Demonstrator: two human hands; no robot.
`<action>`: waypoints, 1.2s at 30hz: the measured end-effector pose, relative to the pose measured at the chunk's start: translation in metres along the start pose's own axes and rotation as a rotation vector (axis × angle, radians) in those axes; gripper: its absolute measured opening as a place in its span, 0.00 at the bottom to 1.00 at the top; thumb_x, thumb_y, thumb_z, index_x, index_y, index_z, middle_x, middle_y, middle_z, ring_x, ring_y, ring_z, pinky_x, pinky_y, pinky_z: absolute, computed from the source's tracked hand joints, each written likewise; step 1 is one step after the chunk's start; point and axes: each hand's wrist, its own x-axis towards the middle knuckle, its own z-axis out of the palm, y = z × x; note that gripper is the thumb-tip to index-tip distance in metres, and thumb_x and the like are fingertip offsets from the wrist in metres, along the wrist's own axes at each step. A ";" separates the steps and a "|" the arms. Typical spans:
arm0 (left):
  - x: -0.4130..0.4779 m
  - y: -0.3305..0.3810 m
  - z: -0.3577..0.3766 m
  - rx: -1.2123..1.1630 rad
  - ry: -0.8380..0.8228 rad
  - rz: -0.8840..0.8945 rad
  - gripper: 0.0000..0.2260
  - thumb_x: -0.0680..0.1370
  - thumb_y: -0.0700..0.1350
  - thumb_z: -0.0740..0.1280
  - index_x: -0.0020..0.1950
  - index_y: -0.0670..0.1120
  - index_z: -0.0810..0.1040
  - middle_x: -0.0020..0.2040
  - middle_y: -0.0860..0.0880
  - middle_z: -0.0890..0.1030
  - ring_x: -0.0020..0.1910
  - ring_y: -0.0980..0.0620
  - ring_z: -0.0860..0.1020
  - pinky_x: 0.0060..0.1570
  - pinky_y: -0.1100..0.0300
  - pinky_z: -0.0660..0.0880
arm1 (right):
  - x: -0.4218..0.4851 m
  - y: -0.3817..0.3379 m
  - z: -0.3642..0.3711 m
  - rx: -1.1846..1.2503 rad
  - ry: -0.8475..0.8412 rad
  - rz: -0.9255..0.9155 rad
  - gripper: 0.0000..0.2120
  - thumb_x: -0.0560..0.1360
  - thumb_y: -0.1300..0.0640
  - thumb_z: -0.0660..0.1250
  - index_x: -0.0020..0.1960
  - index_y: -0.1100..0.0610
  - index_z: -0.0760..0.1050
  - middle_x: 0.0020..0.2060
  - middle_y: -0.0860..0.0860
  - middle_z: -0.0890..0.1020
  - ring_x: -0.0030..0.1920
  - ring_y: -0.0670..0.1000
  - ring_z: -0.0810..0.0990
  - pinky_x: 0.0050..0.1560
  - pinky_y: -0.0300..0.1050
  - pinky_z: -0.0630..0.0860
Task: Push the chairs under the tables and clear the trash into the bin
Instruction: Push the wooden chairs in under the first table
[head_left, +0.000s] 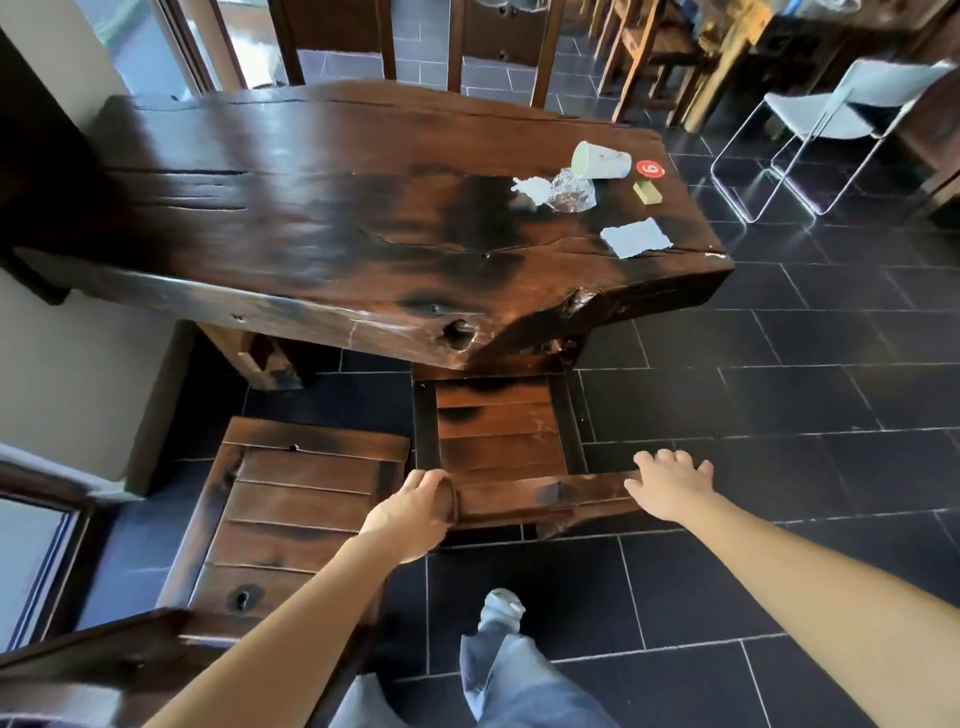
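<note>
Beneath the near edge of the wooden table (311, 218): one slatted chair (498, 431), seat partly under the top. Holds: left hand (415, 514) curled round the left end of its back rail; right hand (670, 483) laid on the right end, fingers spread. Tabletop, far right: tipped paper cup (600, 160), crumpled plastic wrap (569, 192), torn paper (636, 237). Left of it: second chair (291, 509), out from the table

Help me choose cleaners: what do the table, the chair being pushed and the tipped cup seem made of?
Table: thick solid wood slab with a dark glossy varnish; cracks, a knot hole and window glare show on it.
Chair: the same dark wood, with a slatted seat, less shine and some scuffs.
Tipped cup: probably paper, white and matte with a faint print; thin plastic is possible.
</note>
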 end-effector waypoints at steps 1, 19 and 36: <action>-0.008 -0.008 -0.001 -0.031 0.020 0.046 0.28 0.77 0.45 0.62 0.75 0.53 0.55 0.73 0.53 0.60 0.59 0.43 0.76 0.51 0.53 0.73 | -0.005 -0.015 -0.001 0.052 0.050 -0.015 0.23 0.80 0.44 0.54 0.72 0.52 0.63 0.70 0.54 0.70 0.70 0.57 0.66 0.70 0.63 0.60; -0.181 -0.377 -0.014 0.382 0.304 -0.052 0.18 0.71 0.54 0.56 0.49 0.45 0.79 0.48 0.47 0.81 0.53 0.43 0.81 0.55 0.38 0.72 | -0.209 -0.348 0.106 0.733 -0.108 -0.444 0.15 0.80 0.49 0.55 0.59 0.51 0.76 0.59 0.48 0.79 0.60 0.51 0.75 0.61 0.49 0.72; -0.208 -0.412 -0.030 -0.185 0.514 -0.346 0.06 0.74 0.43 0.65 0.40 0.49 0.81 0.44 0.43 0.77 0.42 0.39 0.77 0.42 0.52 0.74 | -0.270 -0.402 0.153 0.489 0.506 -0.048 0.20 0.62 0.53 0.78 0.51 0.52 0.75 0.49 0.52 0.79 0.52 0.58 0.78 0.45 0.53 0.79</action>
